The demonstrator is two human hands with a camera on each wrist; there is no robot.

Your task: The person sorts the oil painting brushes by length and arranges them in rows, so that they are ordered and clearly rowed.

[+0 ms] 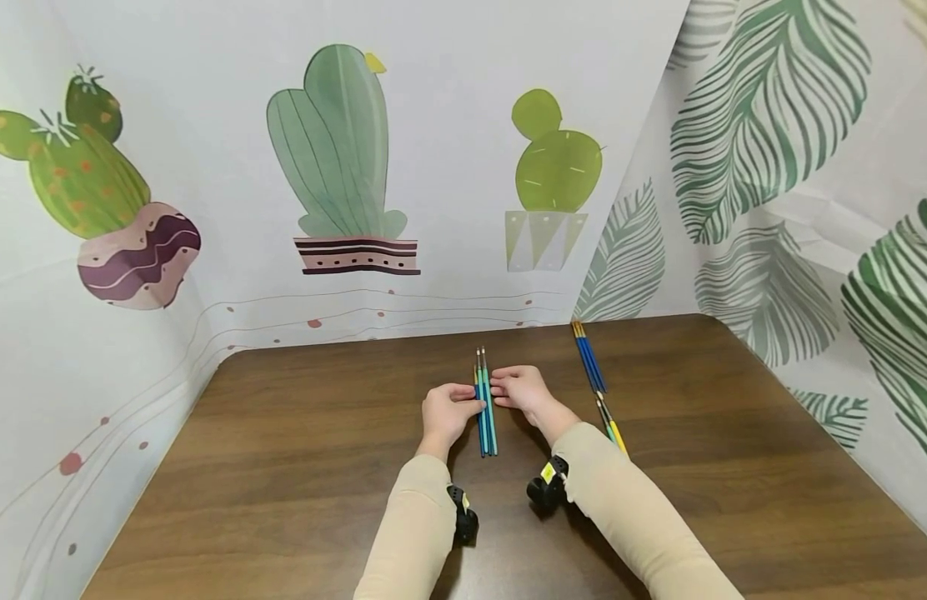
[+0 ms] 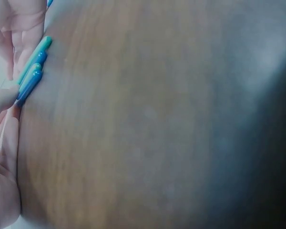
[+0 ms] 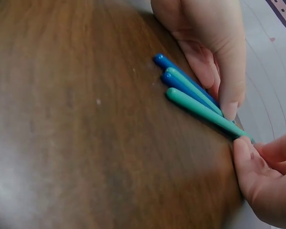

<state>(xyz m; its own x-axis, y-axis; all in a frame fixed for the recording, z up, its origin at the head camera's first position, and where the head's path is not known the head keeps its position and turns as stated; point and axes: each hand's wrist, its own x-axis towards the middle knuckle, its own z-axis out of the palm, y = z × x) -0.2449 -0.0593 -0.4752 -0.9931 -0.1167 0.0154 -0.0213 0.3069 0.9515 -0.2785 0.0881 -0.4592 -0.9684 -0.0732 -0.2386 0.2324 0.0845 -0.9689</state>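
Several thin paintbrushes [image 1: 488, 433] with blue and green handles lie side by side mid-table, tips toward the wall. My left hand [image 1: 443, 412] pinches this bundle from the left, its thumb laid across the handles. On the opposite side, my right hand [image 1: 525, 390] has its fingers extended against the outermost green brush. The right wrist view shows the rounded ends of the green brush [image 3: 195, 105] and blue brush [image 3: 178, 82], fanned slightly apart. Only part of the bundle [image 2: 31, 86] shows at the left edge of the left wrist view.
To the right, blue-handled brushes [image 1: 591, 362] lie together near the table's back edge. Nearer my right forearm are a yellow-handled brush [image 1: 618, 435] and a green-handled one, partly covered by the sleeve. Printed fabric [image 1: 448, 167] hangs behind the brown wooden table [image 1: 283, 467].
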